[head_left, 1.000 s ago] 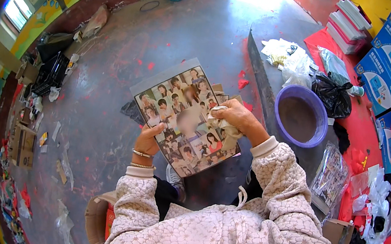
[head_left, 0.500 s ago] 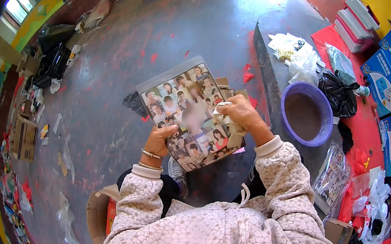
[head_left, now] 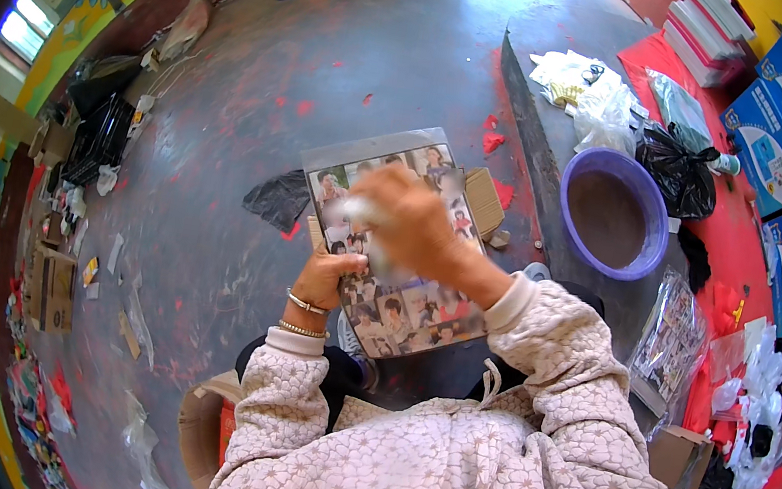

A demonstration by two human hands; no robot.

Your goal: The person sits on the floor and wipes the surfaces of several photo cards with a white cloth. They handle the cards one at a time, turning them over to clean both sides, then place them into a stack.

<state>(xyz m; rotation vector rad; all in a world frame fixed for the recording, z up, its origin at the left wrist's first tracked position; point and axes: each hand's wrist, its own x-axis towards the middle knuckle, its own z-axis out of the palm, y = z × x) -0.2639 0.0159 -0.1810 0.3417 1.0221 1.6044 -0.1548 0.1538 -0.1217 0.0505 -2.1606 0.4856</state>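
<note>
A rectangular board covered in a collage of small portrait pictures (head_left: 406,316), with a clear edge along its far side, is tilted above my lap. My left hand (head_left: 318,276) grips its left edge, the thumb lying on the picture side. Across the board's upper middle, my right hand (head_left: 413,233) is closed on a pale cloth (head_left: 365,212). Motion blurs this hand, and most of the cloth is hidden under it. Behind the board's right edge, a piece of brown cardboard (head_left: 485,204) shows.
A purple basin of murky water (head_left: 607,221) stands on the raised ledge to the right. Beside it lie a black plastic bag (head_left: 679,176) and a plastic-wrapped picture stack (head_left: 668,337). An open cardboard box (head_left: 200,424) is by my left leg; a dark plastic sheet (head_left: 276,199) lies ahead.
My right hand has swept with the cloth from the board's right edge leftward across its face. The board has turned more upright and shifted slightly right; my left hand keeps its hold.
</note>
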